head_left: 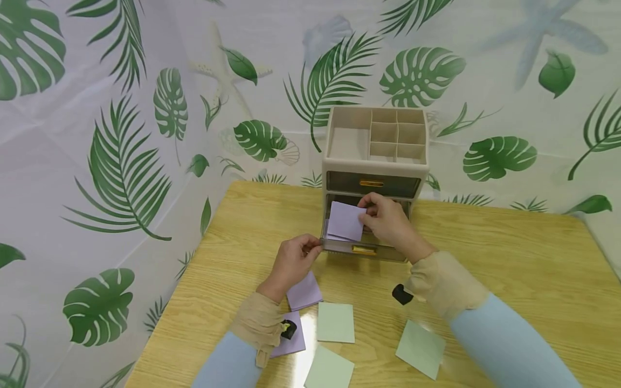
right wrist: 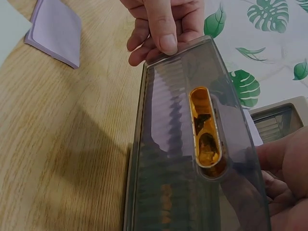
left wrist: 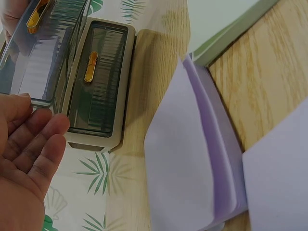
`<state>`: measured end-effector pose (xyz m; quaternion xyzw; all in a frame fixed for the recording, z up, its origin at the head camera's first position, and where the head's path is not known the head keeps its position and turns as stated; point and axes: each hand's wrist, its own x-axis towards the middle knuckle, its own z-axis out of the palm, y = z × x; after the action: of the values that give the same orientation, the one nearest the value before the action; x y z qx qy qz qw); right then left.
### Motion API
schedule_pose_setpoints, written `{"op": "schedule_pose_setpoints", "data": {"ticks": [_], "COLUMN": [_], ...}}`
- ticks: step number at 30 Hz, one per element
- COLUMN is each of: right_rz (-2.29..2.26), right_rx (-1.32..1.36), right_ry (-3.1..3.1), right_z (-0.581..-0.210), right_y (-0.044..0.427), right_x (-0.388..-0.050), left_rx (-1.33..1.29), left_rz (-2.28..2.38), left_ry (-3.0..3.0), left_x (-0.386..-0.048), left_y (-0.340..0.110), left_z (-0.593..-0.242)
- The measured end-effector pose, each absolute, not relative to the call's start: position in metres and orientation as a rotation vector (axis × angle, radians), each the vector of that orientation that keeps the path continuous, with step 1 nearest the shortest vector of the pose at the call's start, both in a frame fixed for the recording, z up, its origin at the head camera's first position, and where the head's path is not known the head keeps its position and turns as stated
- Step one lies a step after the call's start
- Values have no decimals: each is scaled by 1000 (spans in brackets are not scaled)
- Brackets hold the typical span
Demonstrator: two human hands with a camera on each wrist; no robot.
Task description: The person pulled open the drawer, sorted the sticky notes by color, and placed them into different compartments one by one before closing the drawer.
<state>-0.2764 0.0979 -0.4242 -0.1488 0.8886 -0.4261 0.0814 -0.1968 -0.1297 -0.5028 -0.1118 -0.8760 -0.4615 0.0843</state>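
A desktop organizer [head_left: 331,171] stands at the back of the table with its middle drawer [head_left: 339,246] pulled out. My right hand [head_left: 390,221] pinches a purple notepad [head_left: 347,220] by its right edge, tilted above the open drawer. Another purple pad [head_left: 333,230] shows partly behind it, inside the drawer. My left hand [head_left: 293,261] grips the drawer's front left corner, thumb [left wrist: 17,103] above and fingers below. In the right wrist view, the drawer's tinted front with its gold handle [right wrist: 207,130] hides most of the right hand's grip.
Two purple pads [head_left: 304,291] lie near my left forearm, the closer one partly covered. Three pale green pads [head_left: 336,322] lie on the wooden table [head_left: 509,269]. The organizer's top has open compartments [head_left: 384,132]. A leaf-patterned cloth [head_left: 271,97] hangs behind and at left.
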Motion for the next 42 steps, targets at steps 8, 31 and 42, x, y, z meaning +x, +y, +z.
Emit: {"op": "schedule_pose_setpoints", "data": {"ticks": [8,31,42], "right_rz": [-1291,-1092,-1083], "right_rx": [-402,-441,-442], "right_ry": [2596,2713,2680], "right_z": [-428,-430,-431], "right_y": [97,93,91], "right_x": [-281,-287,-285], "left_rx": [-328,-352,-346], "left_rz": [-1390,-1376,-1379], "left_ry": [-2623,-2600,-2597], "left_x": [-196,-199,-198], "left_y": [-128,-128,-129], "left_z": [-501,-502,-503]}}
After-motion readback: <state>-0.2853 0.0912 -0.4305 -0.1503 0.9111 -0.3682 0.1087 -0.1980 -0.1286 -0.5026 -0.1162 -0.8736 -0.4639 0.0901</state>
